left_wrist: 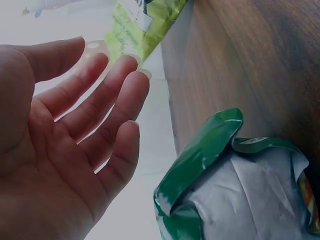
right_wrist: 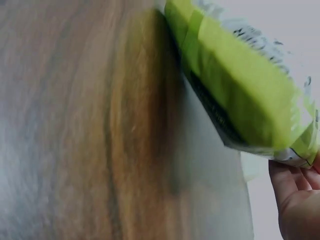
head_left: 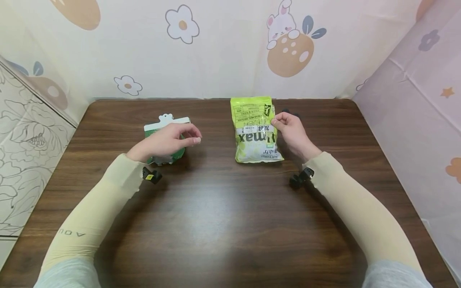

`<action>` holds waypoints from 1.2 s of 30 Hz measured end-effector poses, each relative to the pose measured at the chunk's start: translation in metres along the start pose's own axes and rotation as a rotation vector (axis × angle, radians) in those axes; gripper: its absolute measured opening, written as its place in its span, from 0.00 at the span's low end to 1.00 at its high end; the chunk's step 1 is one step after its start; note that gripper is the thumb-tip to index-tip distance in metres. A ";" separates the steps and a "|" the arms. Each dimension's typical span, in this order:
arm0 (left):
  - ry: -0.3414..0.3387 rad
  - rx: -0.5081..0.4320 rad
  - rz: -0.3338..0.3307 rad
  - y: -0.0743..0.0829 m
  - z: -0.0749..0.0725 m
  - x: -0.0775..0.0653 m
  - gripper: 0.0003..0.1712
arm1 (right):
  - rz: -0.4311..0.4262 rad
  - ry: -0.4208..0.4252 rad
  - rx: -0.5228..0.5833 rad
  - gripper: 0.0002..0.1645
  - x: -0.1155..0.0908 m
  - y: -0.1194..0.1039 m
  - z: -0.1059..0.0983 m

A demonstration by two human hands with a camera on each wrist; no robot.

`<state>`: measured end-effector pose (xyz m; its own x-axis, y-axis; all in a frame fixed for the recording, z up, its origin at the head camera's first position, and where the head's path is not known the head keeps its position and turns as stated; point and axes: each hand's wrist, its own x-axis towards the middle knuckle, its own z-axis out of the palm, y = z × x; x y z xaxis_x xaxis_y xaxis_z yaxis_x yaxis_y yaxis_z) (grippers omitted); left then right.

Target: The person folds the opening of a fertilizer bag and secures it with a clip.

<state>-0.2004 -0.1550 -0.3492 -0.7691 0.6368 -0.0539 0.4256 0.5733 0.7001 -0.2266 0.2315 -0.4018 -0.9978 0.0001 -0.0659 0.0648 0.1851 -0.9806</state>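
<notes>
A lime-green and white fertilizer bag point(head_left: 252, 132) is held up over the far part of the table, its printing upside down in the head view. My right hand point(head_left: 291, 132) pinches the bag's right edge between thumb and fingers. In the right wrist view the bag tilts above the wood, with the fingers at its lower corner. My left hand point(head_left: 173, 139) hovers with relaxed, slightly bent fingers and nothing in them. Under and behind it is a green package point(head_left: 179, 155) with a white clip point(head_left: 167, 121) along its top. Its folded silver-grey end point(left_wrist: 245, 185) shows in the left wrist view.
The brown wooden table point(head_left: 230, 224) ends at a patterned curtain point(head_left: 223, 52) at the back. A similar curtain closes the right side, and a floral panel point(head_left: 32, 152) stands on the left. A small dark object point(head_left: 292, 113) shows partly behind the right hand.
</notes>
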 end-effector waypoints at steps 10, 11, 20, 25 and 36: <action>0.032 -0.017 -0.003 0.001 0.001 0.004 0.23 | -0.052 -0.017 0.119 0.05 -0.012 -0.016 0.007; 0.038 -0.022 -0.009 0.001 0.001 0.004 0.25 | -0.058 -0.023 0.128 0.05 -0.014 -0.017 0.007; 0.100 -0.047 -0.062 0.005 0.000 0.009 0.37 | -0.122 -0.117 0.162 0.05 -0.028 -0.029 0.013; 0.145 -0.042 -0.035 0.009 -0.001 0.011 0.38 | -0.141 -0.173 0.111 0.03 -0.037 -0.035 0.020; 0.199 -0.069 0.048 0.026 0.001 0.011 0.31 | -0.181 -0.191 0.061 0.03 -0.058 -0.052 0.031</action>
<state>-0.1975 -0.1328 -0.3320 -0.8309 0.5439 0.1174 0.4352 0.5037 0.7462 -0.1715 0.1918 -0.3526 -0.9733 -0.2138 0.0837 -0.1081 0.1052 -0.9886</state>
